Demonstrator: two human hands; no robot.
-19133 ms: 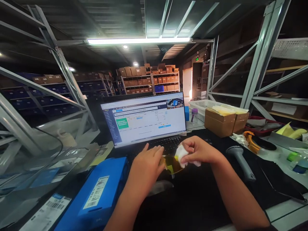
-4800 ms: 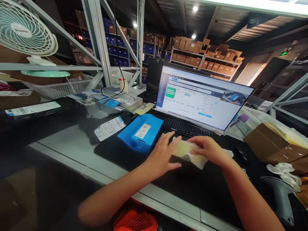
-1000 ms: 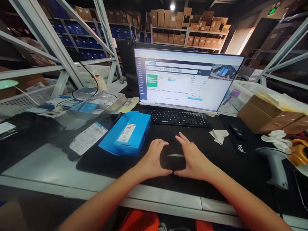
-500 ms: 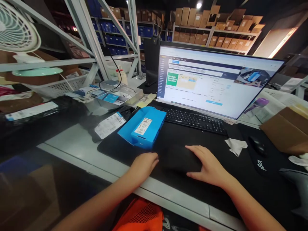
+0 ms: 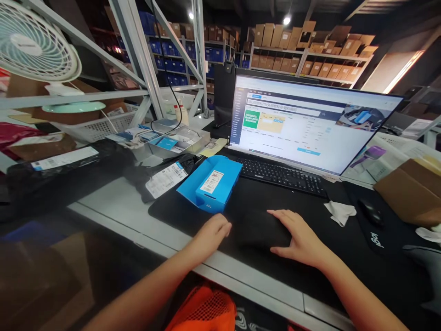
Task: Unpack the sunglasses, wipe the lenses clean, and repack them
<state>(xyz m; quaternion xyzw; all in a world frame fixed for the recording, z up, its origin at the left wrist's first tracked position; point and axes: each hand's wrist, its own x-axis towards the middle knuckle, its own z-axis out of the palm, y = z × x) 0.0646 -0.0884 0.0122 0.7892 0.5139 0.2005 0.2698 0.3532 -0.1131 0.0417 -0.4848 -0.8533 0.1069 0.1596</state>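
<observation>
With left hand (image 5: pixel 212 233) loosely curled, nothing visible inside, and right hand (image 5: pixel 301 236) spread into a wide C of thumb and fingers, both low over the black desk mat (image 5: pixel 258 199) on the grey tabletop (image 5: pixel 113 202). Impossible to tell whether gripping anything with the right. Between the two hands, close against the hollow of the right: a dark, rounded, flat-looking shape (image 5: pixel 264 227). Compared with a second ago, no longer arched toward each other: left drawn back and closed up, right still opened round the same spot, pale glint between them gone; also newly lit on the wide black-framed monitor (image 5: pixel 296 135), a tan panel (image 5: pixel 270 123) beside the green square (image 5: pixel 251 119). For the handling, probably a shift from two-handed to one-handed steadying. As for looks: nearly as black as the mat, edges soft and hard to trace, no marking visible, material uncertain. Placed nearer than the black keyboard (image 5: pixel 280 175), right of the bright blue cardboard box (image 5: pixel 229 177) with white label (image 5: pixel 212 182), left of the crumpled white cloth (image 5: pixel 340 211) and apart from it
</observation>
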